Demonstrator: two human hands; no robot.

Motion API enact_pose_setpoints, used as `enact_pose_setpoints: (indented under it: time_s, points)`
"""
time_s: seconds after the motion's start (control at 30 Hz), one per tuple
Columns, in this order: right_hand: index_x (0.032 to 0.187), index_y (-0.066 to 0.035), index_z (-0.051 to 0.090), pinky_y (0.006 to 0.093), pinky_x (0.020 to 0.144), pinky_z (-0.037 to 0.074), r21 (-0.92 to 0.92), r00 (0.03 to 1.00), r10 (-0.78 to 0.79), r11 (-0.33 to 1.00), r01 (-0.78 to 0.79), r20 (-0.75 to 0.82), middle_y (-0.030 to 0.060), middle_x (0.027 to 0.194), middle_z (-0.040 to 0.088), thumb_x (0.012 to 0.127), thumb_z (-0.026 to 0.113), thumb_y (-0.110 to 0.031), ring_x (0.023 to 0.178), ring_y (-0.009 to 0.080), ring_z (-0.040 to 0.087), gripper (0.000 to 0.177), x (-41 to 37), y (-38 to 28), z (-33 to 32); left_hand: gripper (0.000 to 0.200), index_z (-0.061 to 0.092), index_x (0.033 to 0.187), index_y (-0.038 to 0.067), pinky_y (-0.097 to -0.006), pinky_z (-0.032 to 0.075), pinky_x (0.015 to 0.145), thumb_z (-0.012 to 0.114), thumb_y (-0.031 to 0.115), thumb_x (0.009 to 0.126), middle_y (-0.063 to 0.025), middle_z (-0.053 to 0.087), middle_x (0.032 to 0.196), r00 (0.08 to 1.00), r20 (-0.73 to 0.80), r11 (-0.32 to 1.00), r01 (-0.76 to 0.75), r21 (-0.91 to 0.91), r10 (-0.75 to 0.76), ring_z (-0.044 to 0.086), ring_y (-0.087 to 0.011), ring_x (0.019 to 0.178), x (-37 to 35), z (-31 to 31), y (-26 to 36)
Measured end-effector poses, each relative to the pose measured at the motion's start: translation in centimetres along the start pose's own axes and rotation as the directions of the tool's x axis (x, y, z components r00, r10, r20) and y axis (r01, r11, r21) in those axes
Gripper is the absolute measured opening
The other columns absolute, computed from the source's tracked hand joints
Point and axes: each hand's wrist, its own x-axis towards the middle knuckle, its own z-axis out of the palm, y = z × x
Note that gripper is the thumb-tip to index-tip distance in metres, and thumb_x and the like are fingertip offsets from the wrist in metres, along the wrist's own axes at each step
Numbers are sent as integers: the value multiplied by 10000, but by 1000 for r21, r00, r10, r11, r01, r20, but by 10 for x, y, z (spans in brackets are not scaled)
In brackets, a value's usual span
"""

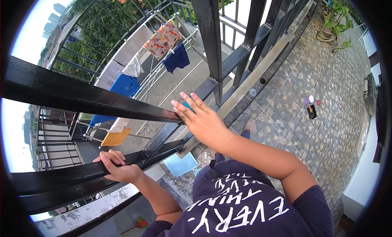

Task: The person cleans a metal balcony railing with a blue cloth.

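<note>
My left hand [115, 167] is wrapped over a black metal rail [77, 176] of the railing at lower left, thumb on top. Farther up, my right hand [199, 116] lies over the end of another black bar [102, 96], close to an upright post [208, 41]. Its fingers are stretched out, pressing on a small blue thing [188, 105]. Only a bit of that blue thing shows between the fingers, so its kind is hidden. The black metal looks glossy, with light reflecting off it.
Beyond the railing, a drying rack [153, 74] carries several cloths. A light blue square panel [181, 164] lies on the floor near my body. On the stone-patterned floor [281, 114] stand a black tray [311, 111] and a white-topped container [308, 100]. Potted plants [332, 25] are at upper right.
</note>
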Motion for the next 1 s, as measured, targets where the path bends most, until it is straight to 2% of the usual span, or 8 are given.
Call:
enact_pose_setpoints:
  time_s: [0.13,0.2,0.27,0.37,0.43,0.53,0.87,1.0]
  points:
    - [1494,-17,443,498,1252,125,10,998,23,1000,-23,55,96,1653,259,957,505,-203,1527,362,198,572,17,-1,-5,190,525,1115,-11,-329,459,775,537,123,980,-72,507,827,938,-251,920,-137,366,240,536,-176,753,-13,18,-4]
    - [1488,-16,452,494,1246,152,78,997,76,994,-74,-30,100,1644,280,950,510,-201,1524,359,209,572,10,-6,8,344,486,1269,-20,-416,384,957,539,137,968,-146,549,1011,758,-162,678,-440,589,632,547,-256,1005,-32,30,-23]
    - [1479,-14,465,488,1238,185,128,991,87,989,-73,-104,110,1630,310,940,518,-198,1516,359,235,572,3,-5,14,452,481,1361,-21,-470,311,1080,546,174,958,-200,550,1211,706,82,409,-496,766,703,514,-339,1208,-59,37,-29]
    - [1463,-1,476,475,1221,246,189,985,30,982,2,-171,126,1600,363,912,532,-171,1491,355,300,579,-9,5,9,539,498,1412,-1,-485,239,1146,561,247,938,-223,492,1459,869,413,247,-478,843,273,411,-416,1394,-97,27,-30]
    - [1457,17,466,466,1208,293,265,984,30,964,17,-174,130,1581,388,886,535,-127,1471,344,347,593,-8,7,4,606,475,1457,23,-473,237,1156,570,266,910,-199,454,1524,807,589,438,-518,735,-33,359,-398,1456,-101,14,-52]
    - [1448,35,470,471,1199,309,196,982,9,980,28,-188,146,1551,430,880,528,-118,1445,345,394,591,16,6,21,617,498,1449,20,-462,255,1165,578,281,895,-141,429,1565,657,725,432,-604,669,-204,377,-377,1453,-93,13,-43]
    - [1443,41,479,465,1213,280,149,992,-10,988,29,-125,159,1541,442,901,515,-139,1452,341,389,572,5,3,13,607,507,1442,12,-430,342,1111,602,234,886,-143,514,1498,627,771,348,-702,621,-109,425,-350,1432,-89,12,-49]
    - [1428,49,499,474,1214,270,223,968,-4,973,62,-252,179,1532,454,899,540,-168,1439,327,412,573,25,11,28,582,537,1408,9,-419,376,1067,607,209,866,-139,558,1455,631,771,350,-705,617,-89,457,-353,1410,-89,14,-49]
